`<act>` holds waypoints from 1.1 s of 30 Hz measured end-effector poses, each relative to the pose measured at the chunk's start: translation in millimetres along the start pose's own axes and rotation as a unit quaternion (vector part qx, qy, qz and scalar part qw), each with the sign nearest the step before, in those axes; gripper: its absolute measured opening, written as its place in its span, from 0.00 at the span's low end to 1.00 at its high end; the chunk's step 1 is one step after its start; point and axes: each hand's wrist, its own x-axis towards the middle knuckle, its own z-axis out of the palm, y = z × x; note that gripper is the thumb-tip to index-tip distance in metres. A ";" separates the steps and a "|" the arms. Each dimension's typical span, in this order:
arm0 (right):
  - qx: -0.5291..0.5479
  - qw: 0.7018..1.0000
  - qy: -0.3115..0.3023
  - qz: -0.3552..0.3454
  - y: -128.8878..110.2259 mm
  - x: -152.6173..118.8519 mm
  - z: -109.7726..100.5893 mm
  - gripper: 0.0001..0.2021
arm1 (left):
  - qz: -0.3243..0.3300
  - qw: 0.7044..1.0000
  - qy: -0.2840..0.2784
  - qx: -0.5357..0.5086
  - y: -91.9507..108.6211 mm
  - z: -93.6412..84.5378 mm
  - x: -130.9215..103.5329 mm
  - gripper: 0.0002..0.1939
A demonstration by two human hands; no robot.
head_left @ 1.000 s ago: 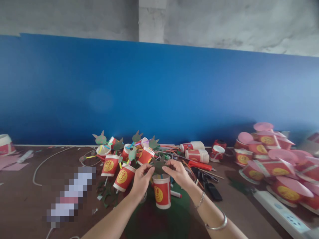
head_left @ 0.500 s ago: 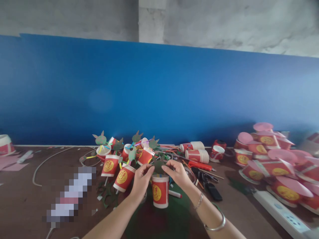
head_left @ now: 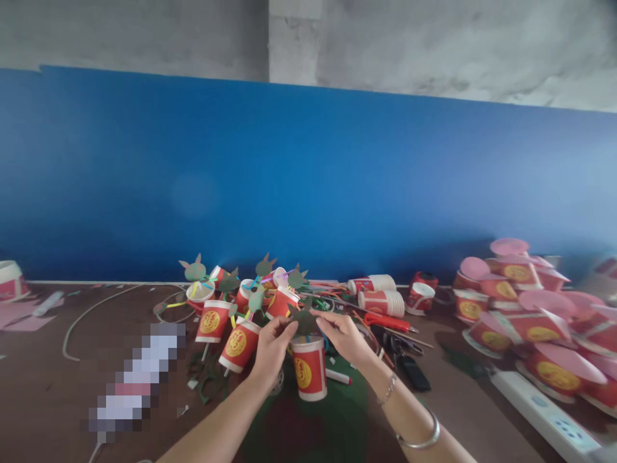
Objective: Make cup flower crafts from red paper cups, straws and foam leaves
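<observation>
A red-and-white paper cup with a yellow round emblem is upright but slightly tilted between my hands. Above its rim is a dark green paper animal-head cutout with pointed ears. My left hand pinches the cutout's left edge between thumb and fingers. On the other side, my right hand has its thumb and fingertips closed at the cutout's right edge by the ear. A bit of blue strip shows between cutout and cup. Just right of the cup lies a white marker with a red end.
Similar cups with green heads crowd the left-centre. Nested cups, an orange-red tool and black scissors lie to the right. Cups with pink discs pile at far right, behind a white power strip.
The green cutout has shifted slightly left and leans, and the cup has tilted a little with it. My right fingertips have moved slightly left along the cutout's edge.
</observation>
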 end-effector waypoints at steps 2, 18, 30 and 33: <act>-0.005 1.000 -0.008 -0.011 2.4 0.3 1.9 0.14 | -0.001 1.000 -0.006 0.006 -0.8 0.7 -0.9 0.12; -0.095 0.986 0.079 -0.109 4.5 -8.8 21.8 0.10 | 0.008 1.000 -0.008 0.018 -1.9 1.8 -4.7 0.11; -0.016 0.998 0.060 -0.028 2.4 -4.5 9.6 0.21 | 0.014 0.999 0.029 -0.016 1.4 2.8 -3.9 0.11; 0.057 0.998 0.002 0.014 -2.2 -4.1 4.6 0.22 | 0.017 0.999 0.041 -0.021 1.7 2.3 -3.6 0.12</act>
